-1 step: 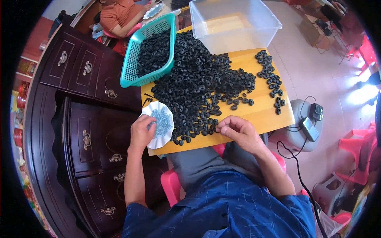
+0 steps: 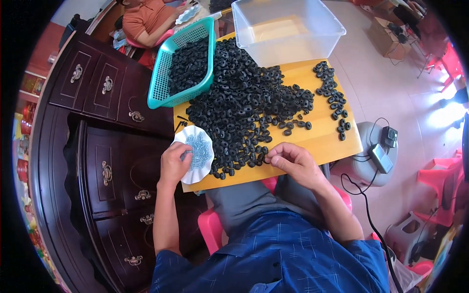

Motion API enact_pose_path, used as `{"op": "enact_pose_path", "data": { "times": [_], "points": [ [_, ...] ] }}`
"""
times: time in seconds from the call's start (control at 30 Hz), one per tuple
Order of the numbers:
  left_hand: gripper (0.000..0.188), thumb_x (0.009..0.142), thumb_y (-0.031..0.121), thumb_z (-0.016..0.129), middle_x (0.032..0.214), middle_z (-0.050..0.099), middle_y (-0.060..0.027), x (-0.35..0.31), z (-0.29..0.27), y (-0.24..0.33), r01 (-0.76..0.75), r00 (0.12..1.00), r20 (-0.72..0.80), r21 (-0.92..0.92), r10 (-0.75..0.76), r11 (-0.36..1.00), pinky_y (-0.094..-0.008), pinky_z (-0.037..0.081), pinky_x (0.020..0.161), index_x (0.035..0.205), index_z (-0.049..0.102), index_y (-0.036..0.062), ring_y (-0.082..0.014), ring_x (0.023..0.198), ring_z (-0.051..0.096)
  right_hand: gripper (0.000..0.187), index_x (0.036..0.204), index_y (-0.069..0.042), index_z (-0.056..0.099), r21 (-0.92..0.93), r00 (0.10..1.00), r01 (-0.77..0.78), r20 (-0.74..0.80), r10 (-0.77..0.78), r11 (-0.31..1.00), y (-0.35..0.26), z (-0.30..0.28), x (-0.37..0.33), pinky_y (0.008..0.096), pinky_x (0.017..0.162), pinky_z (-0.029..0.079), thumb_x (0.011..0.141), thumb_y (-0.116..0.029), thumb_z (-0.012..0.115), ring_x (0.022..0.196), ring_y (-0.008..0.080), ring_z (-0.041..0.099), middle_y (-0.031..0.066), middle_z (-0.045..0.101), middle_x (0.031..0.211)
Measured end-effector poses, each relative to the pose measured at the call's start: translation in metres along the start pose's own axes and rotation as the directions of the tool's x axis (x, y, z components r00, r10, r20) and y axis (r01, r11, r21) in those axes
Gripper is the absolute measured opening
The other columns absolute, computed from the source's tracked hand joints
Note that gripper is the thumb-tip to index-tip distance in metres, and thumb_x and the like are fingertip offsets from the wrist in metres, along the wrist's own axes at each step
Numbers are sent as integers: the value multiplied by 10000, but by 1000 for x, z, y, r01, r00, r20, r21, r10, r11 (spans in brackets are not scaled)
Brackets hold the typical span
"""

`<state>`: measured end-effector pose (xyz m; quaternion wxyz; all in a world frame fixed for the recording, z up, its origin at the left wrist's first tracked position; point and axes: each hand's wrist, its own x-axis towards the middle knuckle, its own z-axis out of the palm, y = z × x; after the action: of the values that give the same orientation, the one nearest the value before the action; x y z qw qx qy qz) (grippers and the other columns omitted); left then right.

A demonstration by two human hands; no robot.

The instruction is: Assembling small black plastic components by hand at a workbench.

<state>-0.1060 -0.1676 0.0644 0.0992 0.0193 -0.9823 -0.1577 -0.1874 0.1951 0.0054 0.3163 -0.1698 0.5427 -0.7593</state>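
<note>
A white plate with a wavy rim [image 2: 201, 176] stands at the table's near left corner, holding a heap of tiny silvery-blue pieces [image 2: 199, 150]. My left hand [image 2: 176, 162] reaches over its left side, fingertips pinched together at the heap; whatever they hold is too small to make out. By the table's near edge, my right hand [image 2: 297, 165] has thumb and forefinger closed on a small black plastic piece, mostly hidden by the fingers. Just left of it spreads a large pile of black oval plastic pieces with holes [image 2: 234, 110].
A green basket [image 2: 154, 93] of black pieces rests at the table's far left, a clear plastic bin [image 2: 293, 41] at the far end. More black pieces line the right edge [image 2: 333, 97]. Dark drawers [image 2: 117, 166] flank the left. Another person [image 2: 146, 22] sits beyond; cabled devices [image 2: 382, 158] lie right.
</note>
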Motion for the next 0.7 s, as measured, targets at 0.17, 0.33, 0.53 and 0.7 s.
{"op": "enact_pose_path", "data": {
  "times": [0.17, 0.33, 0.53, 0.7],
  "points": [
    [142, 760, 0, 705, 837, 660, -108, 17, -11, 15, 31, 1000, 1, -109, -31, 994, -309, 520, 636, 901, 698, 19, -233, 694, 662, 163, 1088, 4, 647, -4, 1000, 14, -12, -14, 1000, 1, -1, 1, 246, 858, 513, 1004, -130, 611, 942, 75, 628, 39, 700, 1017],
    [114, 783, -3, 685, 847, 665, -104, 65, -14, 61, -159, 987, -37, -165, 155, 973, -301, 516, 640, 897, 685, 4, -227, 706, 663, 164, 1081, 4, 654, 24, 999, 35, -29, -34, 999, 6, -2, 0, 241, 828, 517, 999, -133, 619, 914, 66, 629, 30, 704, 999],
    [88, 783, 33, 685, 858, 667, -108, 130, 5, 130, -325, 944, -25, -239, 328, 915, -342, 526, 638, 870, 676, 21, -264, 711, 665, 159, 1116, 12, 623, -45, 1000, -30, -2, 29, 999, 2, -5, 3, 247, 895, 515, 1009, -105, 610, 984, 101, 641, 58, 693, 1047],
    [106, 785, 64, 684, 812, 646, -97, 198, 39, 176, -521, 852, -48, -158, 521, 839, -334, 517, 623, 887, 687, 35, -231, 680, 651, 161, 1113, 15, 628, -96, 999, -32, -36, 29, 995, 1, -6, 0, 239, 856, 518, 1006, -105, 613, 962, 87, 637, 50, 697, 1024]
  ]
}}
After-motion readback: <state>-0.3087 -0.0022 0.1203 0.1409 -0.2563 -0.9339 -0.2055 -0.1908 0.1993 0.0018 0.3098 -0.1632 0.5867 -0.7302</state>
